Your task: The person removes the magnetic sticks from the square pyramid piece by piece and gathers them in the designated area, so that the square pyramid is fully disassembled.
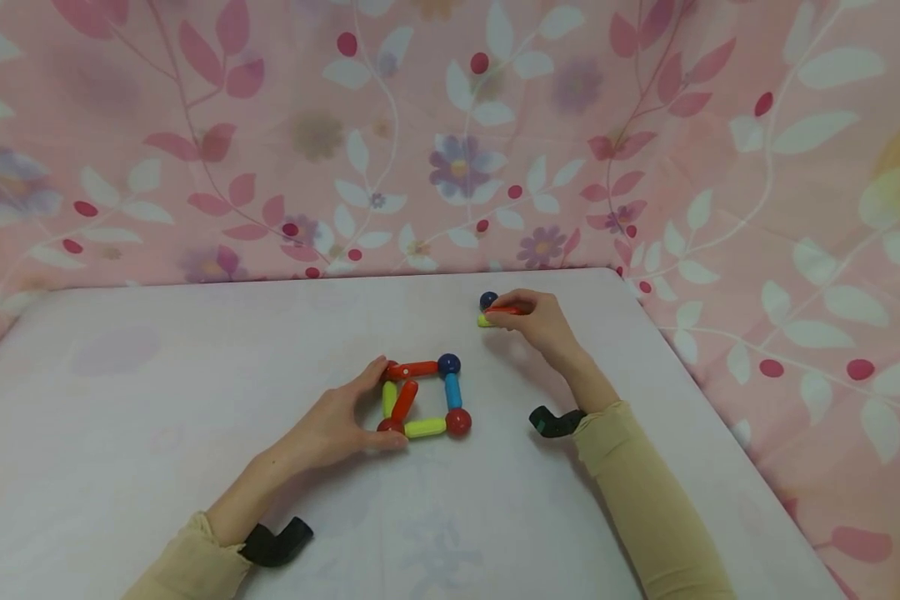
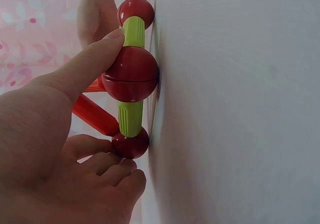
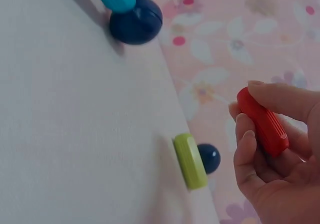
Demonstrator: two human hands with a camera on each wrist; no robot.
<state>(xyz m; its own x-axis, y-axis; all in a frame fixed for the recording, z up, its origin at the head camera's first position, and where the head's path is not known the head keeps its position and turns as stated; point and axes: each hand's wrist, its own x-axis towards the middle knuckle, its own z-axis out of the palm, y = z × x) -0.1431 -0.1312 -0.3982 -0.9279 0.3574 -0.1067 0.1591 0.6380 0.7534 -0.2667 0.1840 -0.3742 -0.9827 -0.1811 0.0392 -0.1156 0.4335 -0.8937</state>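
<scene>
My left hand (image 1: 333,425) holds the left side of a square (image 1: 426,427) of magnetic rods and balls on the table. Its thumb lies against a red ball (image 2: 131,78) at the near left corner, and its fingers touch the far left red ball (image 2: 131,144). From the near left ball a red rod (image 1: 405,400) sticks up at a slant. The other sides are yellow-green, red and blue rods. At the back right, my right hand (image 1: 543,325) pinches a loose red rod (image 3: 267,126) between thumb and fingers, above the table.
Close to the right hand lie a yellow-green rod (image 3: 190,161) and a dark blue ball (image 3: 209,158), near the far edge of the white table (image 1: 195,350). A pink floral cloth (image 1: 405,133) hangs behind and to the right. Black wrist mounts (image 1: 277,543) stick out from both sleeves.
</scene>
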